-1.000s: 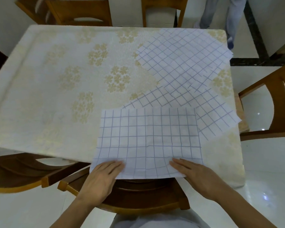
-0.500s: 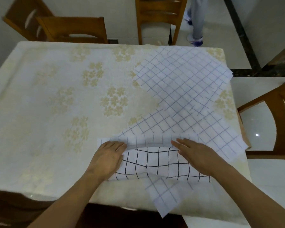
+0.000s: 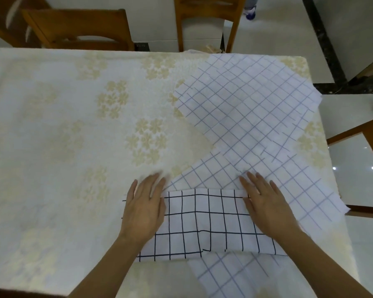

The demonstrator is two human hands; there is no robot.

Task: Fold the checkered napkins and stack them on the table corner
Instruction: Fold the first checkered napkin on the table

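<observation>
Folded napkin (image 3: 205,222) is lying at the near edge of the surface (image 3: 63,147); left hand (image 3: 144,208) is pressing flat on its left end, fingers straight and spread; right hand (image 3: 267,208) is pressing its right end likewise; unfolded napkins (image 3: 246,108) are overlapping beyond the folded napkin, toward the far right corner.

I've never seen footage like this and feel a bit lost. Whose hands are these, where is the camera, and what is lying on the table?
No machine here: a person wears a camera on the head, looking down at their own hands. The left hand and right hand lie flat, fingers straight, pressing a folded napkin with dark checks. Nothing is gripped. Under and beyond it lie unfolded napkins with paler lines, spread over the flowered tablecloth. Wooden chairs stand around the table.
</observation>
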